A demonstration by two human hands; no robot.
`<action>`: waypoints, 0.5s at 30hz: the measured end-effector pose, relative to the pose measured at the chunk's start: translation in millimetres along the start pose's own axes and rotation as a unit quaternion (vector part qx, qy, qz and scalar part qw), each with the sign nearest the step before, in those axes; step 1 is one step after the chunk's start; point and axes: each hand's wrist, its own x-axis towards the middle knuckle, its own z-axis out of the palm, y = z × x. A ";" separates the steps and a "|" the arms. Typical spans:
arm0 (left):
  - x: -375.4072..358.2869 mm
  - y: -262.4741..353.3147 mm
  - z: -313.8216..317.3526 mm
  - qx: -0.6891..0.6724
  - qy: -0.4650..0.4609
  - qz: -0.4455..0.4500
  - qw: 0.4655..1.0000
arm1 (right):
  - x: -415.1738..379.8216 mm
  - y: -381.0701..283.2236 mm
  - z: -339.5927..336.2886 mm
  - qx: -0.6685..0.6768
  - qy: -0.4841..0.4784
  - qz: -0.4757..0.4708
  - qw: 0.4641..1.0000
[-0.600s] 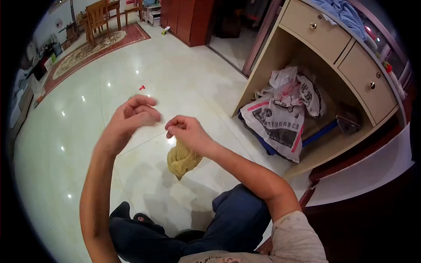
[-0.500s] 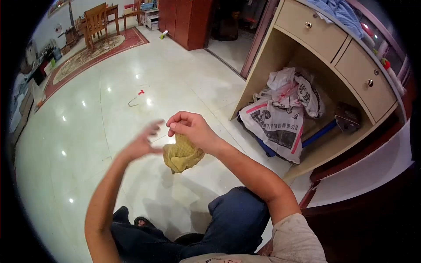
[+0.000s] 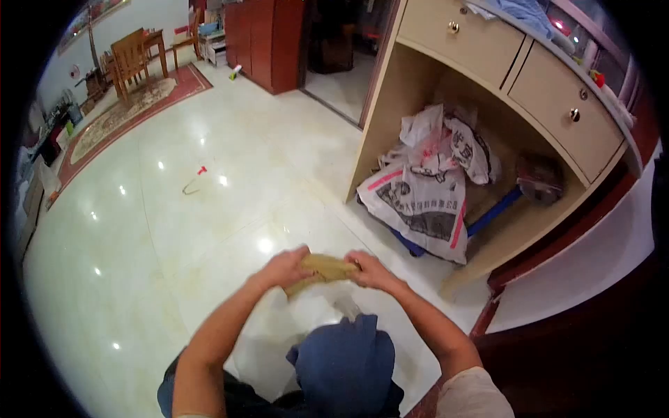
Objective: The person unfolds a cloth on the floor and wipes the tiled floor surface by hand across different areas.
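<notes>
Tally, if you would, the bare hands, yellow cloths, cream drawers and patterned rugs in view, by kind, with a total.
Bare hands: 2 (left hand, right hand)
Yellow cloth: 1, held between the hands
Cream drawers: 2 (left drawer, right drawer)
Patterned rug: 1
Total: 6

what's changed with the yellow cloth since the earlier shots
The left hand, free before, has taken hold of the yellow cloth. The cloth hung from the right hand; now it spans both. The printed sack stayed under the drawers.
</notes>
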 end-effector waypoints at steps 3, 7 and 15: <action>-13.9 10.3 18.6 0.218 -0.062 -0.010 0.974 | -7.9 9.5 8.4 0.045 -0.004 0.030 0.999; -19.7 10.1 3.8 0.261 -0.060 -0.064 0.961 | -4.7 -20.4 -5.1 0.018 0.010 0.011 1.000; -19.4 -22.0 -9.8 0.190 0.114 -0.039 0.974 | -2.2 28.8 26.7 -0.010 -0.137 0.017 0.990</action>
